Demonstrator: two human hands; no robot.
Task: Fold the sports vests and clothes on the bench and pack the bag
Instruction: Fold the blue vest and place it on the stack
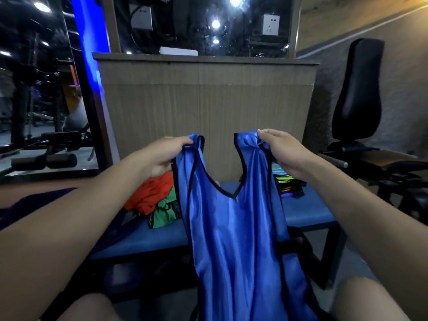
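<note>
Bare forearms outstretched, each hand (left (168, 156), right (281, 149)) pinching a blue vest (234, 228) strap.

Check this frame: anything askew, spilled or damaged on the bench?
Nothing looks damaged. The blue vest hangs straight, one shoulder strap in each of the left hand and right hand. The only untidy spot is the crumpled orange and green vests, unfolded on the bench.
</note>
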